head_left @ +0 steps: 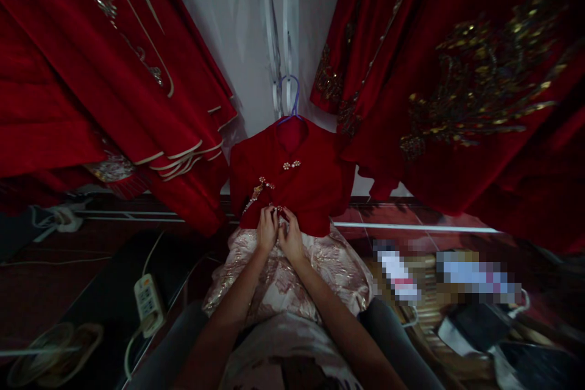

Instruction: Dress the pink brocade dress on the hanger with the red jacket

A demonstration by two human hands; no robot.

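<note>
A short red jacket (311, 186) hangs in front of me on a purple hanger (296, 97). Jewelled flower-shaped fasteners (291, 165) sit below its collar, and more run down the left of its front. At the lower hem, my left hand (268, 228) and my right hand (290, 233) are close together, fingers bent and pinching at a small fastener (280, 208). The fingertips partly hide that fastener and the cloth edge. Beneath the jacket a pale pink and gold brocade skirt (336, 256) spreads toward my lap.
Red garments with pale piping (173, 73) hang at left; red garments with gold beading (475, 91) hang at right. A white power strip (148, 303) lies at lower left with its cord. Dark packets (478, 323) rest on a slatted wooden surface (429, 317) at right. A white rail (411, 227) runs low behind.
</note>
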